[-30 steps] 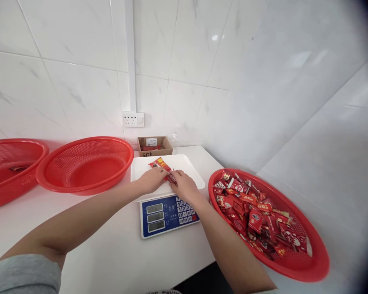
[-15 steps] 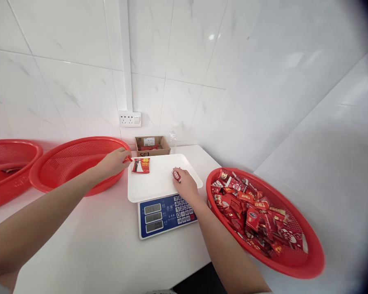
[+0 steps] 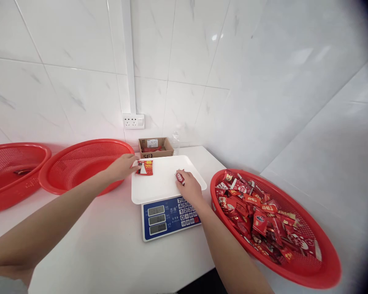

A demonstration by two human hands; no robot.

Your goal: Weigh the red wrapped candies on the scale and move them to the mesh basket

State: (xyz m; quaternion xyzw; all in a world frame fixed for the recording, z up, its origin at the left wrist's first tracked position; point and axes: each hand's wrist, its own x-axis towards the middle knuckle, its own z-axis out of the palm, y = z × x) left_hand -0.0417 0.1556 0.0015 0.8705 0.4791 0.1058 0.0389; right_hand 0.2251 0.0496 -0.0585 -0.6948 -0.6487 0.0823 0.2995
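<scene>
A small dark red wrapped candy (image 3: 180, 177) is gripped in the fingers of my right hand (image 3: 190, 188), over the right side of the white weighing tray (image 3: 162, 190). My left hand (image 3: 124, 166) is at the tray's far left corner, fingers apart. Its fingertips reach the left edge of a flat red and yellow packet (image 3: 145, 168) with a white figure printed on it, which lies on the tray. Below the tray shows the scale's blue panel (image 3: 171, 218) with its displays and keypad.
A red basket (image 3: 328, 261) heaped with red-wrapped sweets stands at right. Two more red baskets, a middle one (image 3: 46, 179) and a far-left one (image 3: 6, 204), stand at left. Behind the tray is a cardboard box (image 3: 158, 154) with red packets, against the tiled wall with a socket (image 3: 133, 121).
My left hand has moved right and slightly down to the packet's edge; the small red piece in its fingers no longer shows. My right hand keeps the candy. The view has shifted slightly.
</scene>
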